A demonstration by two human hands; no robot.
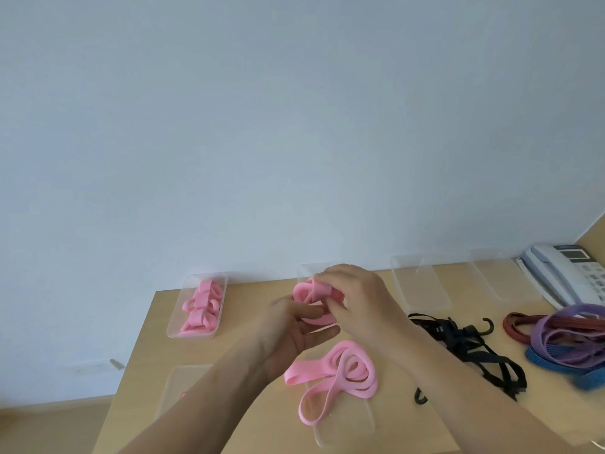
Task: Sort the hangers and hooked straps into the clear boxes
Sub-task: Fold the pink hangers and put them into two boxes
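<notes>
- Hands together: my left hand (294,332) cradles the pink strap (304,293) from below, and my right hand (357,299) pinches its folded top.
- It's over the middle clear box (306,268), not in yet.
- Best to hold the coil tight so it drops in without springing open.

Left hand (294,332) and right hand (358,299) meet, fingers (330,277) curled, pinching.

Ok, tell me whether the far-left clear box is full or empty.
Largely filled: the far-left clear box holds several folded pink straps that cover most of its floor.
</notes>
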